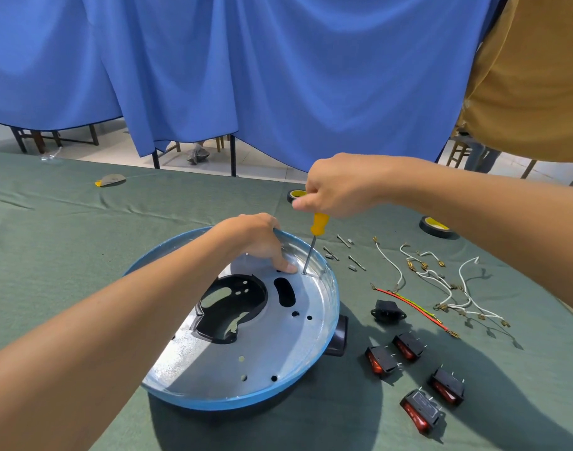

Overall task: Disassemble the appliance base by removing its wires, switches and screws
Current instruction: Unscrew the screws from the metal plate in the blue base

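the right hand point(340, 187) clamps the screwdriver point(314, 237) at twelve o'clock on the base point(213, 390), likely light, stiff and slippery, while the left hand point(257, 242) grips its rim.

base point(246, 362): round, blue rim, silver inside | switches point(381, 361): four, red, right of it | wires point(457, 288), screws point(356, 262): beyond

Got a shiny silver appliance base point(246, 353), blue rim, black underneath. Dull green tablecloth point(83, 239), plain blue curtain point(246, 76). Yellow handle on the screwdriver point(320, 222), black switches point(381, 361) with red rockers, white wires point(467, 281), plus a red wire point(423, 313) and a yellow-green wire point(405, 299).
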The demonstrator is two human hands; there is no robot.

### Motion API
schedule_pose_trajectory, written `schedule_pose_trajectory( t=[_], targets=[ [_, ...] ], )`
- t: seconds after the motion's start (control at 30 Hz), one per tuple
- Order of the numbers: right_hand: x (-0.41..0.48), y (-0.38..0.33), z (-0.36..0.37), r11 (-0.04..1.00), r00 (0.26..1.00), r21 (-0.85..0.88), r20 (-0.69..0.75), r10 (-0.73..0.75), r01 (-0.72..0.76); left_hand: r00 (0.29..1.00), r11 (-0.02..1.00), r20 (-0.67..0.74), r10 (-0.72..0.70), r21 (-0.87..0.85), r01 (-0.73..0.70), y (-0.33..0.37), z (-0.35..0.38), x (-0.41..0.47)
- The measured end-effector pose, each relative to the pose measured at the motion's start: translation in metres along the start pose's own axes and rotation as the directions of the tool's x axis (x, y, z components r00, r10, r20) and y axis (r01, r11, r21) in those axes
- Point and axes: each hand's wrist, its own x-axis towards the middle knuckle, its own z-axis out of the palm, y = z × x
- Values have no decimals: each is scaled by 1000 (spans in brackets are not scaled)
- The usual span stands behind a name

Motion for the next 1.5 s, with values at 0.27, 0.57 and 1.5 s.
schedule_pose_trajectory(
  t=[0.27,0.57,1.5],
  targets=[
    [-1,0,-4,999,999,-7,31,-34,34,1000,1000,0,6,-22,-6,-1,1,1],
    [-16,8,-9,979,970,-18,138,-199,204,1000,1000,0,13,-21,-13,-3,1,2],
    [-7,-2,-4,989,991,-95,85,-103,111,1000,999,7,13,-33,-13,-3,0,2]
  ],
)
